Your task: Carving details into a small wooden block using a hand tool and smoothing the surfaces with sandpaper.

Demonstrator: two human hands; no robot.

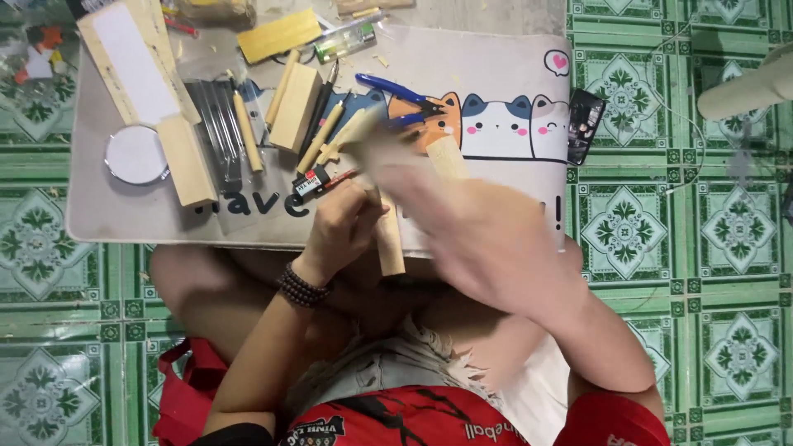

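Head view: nearest the camera the person sits cross-legged on the green patterned tile floor (pixel 727 272), knees under the near edge of a pale cat-print mat (pixel 496 74) that serves as the bench, so the work stays close over the lap

Just over that near edge of the mat the left hand (pixel 343 227), a dark bead bracelet (pixel 301 287) at its wrist, has its fingers closed round the upper end of a short wooden dowel (pixel 390 244), which hangs down upright past the mat's edge; the grip looks meant to steady the stick. The right hand (pixel 479 223) is a blur beside the dowel, on its right, with something light and wooden smeared at its tip; whether its fingers are spread or closed cannot be told

Farther onto the mat, just beyond the dowel, lie a small red-and-black tool (pixel 318 179), a wooden-handled carving tool (pixel 320 136) and blue-handled pliers (pixel 396 89), fanned within easy reach. Left of these sit a pale wood block (pixel 295 107), a clear pouch of metal blades (pixel 216 124), a long wood batten (pixel 186 161) and a round white lid (pixel 136 154). At the mat's far edge rests a yellow wood slab (pixel 279 35); off its right side a black packet (pixel 585 125) lies on the floor
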